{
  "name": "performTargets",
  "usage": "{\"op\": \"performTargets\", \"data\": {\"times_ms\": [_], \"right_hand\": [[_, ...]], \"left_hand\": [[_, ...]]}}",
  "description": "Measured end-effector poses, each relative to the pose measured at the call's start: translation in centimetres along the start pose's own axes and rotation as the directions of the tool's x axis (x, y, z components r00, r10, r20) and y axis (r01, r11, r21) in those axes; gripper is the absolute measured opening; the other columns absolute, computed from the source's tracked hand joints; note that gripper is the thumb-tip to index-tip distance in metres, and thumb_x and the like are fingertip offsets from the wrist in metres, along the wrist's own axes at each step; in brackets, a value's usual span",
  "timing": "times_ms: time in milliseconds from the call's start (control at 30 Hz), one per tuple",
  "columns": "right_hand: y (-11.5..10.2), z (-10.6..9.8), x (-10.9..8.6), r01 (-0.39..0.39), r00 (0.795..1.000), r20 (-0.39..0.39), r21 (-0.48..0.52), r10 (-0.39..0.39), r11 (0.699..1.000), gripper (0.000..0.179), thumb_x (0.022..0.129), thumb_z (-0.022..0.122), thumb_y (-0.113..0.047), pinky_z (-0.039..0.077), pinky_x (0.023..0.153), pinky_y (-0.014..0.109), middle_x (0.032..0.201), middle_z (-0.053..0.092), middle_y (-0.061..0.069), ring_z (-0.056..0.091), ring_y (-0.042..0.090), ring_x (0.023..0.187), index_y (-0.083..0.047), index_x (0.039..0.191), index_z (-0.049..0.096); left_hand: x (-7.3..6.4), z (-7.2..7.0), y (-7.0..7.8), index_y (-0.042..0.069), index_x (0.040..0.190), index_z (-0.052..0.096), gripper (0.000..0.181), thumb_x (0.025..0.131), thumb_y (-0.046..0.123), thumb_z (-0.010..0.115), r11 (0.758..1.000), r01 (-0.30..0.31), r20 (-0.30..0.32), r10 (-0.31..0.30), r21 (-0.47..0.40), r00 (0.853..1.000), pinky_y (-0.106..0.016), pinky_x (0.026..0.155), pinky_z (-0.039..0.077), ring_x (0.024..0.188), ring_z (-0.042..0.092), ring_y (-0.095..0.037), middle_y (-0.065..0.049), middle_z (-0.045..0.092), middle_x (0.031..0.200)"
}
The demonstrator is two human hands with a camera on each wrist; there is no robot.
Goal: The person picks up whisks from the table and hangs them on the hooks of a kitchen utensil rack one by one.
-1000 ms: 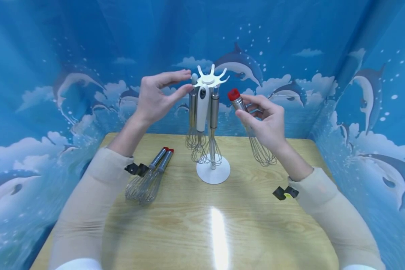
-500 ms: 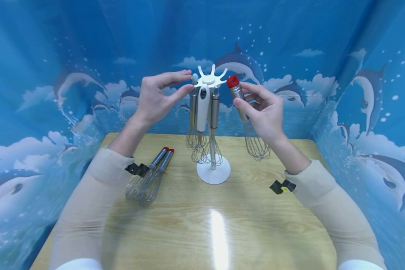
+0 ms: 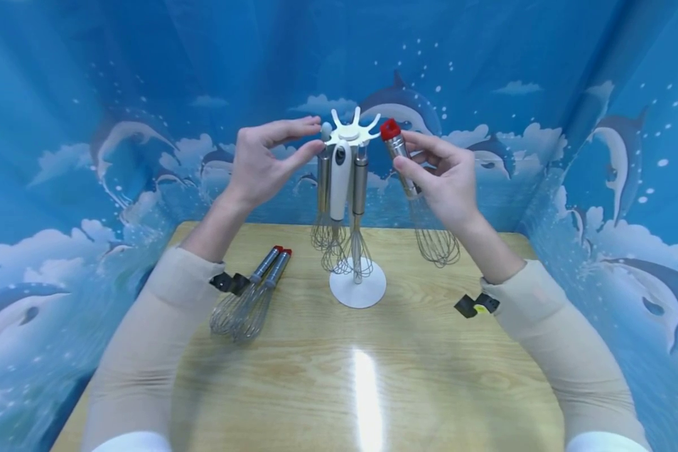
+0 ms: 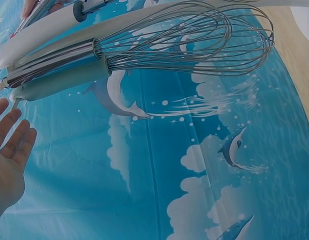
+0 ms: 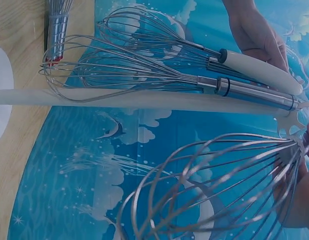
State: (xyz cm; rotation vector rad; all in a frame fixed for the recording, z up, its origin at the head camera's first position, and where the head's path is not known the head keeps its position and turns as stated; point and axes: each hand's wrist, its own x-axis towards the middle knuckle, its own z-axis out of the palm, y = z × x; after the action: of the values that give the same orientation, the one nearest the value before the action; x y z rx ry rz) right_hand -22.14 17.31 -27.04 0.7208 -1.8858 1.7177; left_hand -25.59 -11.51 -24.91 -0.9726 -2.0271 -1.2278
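My right hand (image 3: 443, 179) pinches a whisk (image 3: 398, 150) by its steel handle, red cap upward and wires hanging down. It is just right of the white rotating stand's pronged top (image 3: 348, 133). In the right wrist view, the held whisk's wires (image 5: 194, 185) fill the foreground. Several whisks hang from the stand, including a white-handled whisk (image 3: 340, 182) and a steel-handled whisk (image 3: 360, 185). My left hand (image 3: 268, 154) is raised at the stand's left side, fingers extended and spread from the thumb, fingertips right at the top of a hanging whisk.
Two red-capped whisks (image 3: 274, 271) lie side by side on the wooden table (image 3: 294, 389), left of the stand's round white base (image 3: 367, 294). A blue dolphin-print curtain (image 3: 203, 56) encloses the back and sides.
My right hand has lifted the whisk upward beside the stand's top, its red cap now level with the prongs. My left hand and the hanging whisks stay where they were.
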Motion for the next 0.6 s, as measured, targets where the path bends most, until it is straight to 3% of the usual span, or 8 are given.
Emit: {"op": "performTargets", "data": {"times_ms": [267,600], "right_hand": [[-0.57,-0.76,0.49,-0.07,0.995,0.065,-0.053,0.073,0.996,0.032,0.095,0.073,0.003,0.053,0.059,0.018,0.101,0.075,-0.005,0.068,0.009,0.081,0.002,0.127,0.074],[-0.05,0.22,0.27,-0.107,0.99,0.09,-0.051,0.112,0.993,0.033,0.095,0.074,0.001,0.053,0.059,0.017,0.1,0.074,-0.006,0.067,0.007,0.08,0.003,0.129,0.072]], "left_hand": [[-0.02,-0.03,0.0,0.003,0.118,0.079,0.026,0.094,0.011,0.081,1.0,0.015,0.007,-0.015,0.002,1.0,-0.023,0.106,0.06,0.126,0.073,-0.022,-0.013,0.076,0.13],[-0.04,-0.04,0.1,0.003,0.118,0.079,0.025,0.094,0.011,0.08,1.0,0.014,0.008,-0.014,0.004,1.0,-0.022,0.105,0.06,0.127,0.072,-0.022,-0.013,0.076,0.13]]}}
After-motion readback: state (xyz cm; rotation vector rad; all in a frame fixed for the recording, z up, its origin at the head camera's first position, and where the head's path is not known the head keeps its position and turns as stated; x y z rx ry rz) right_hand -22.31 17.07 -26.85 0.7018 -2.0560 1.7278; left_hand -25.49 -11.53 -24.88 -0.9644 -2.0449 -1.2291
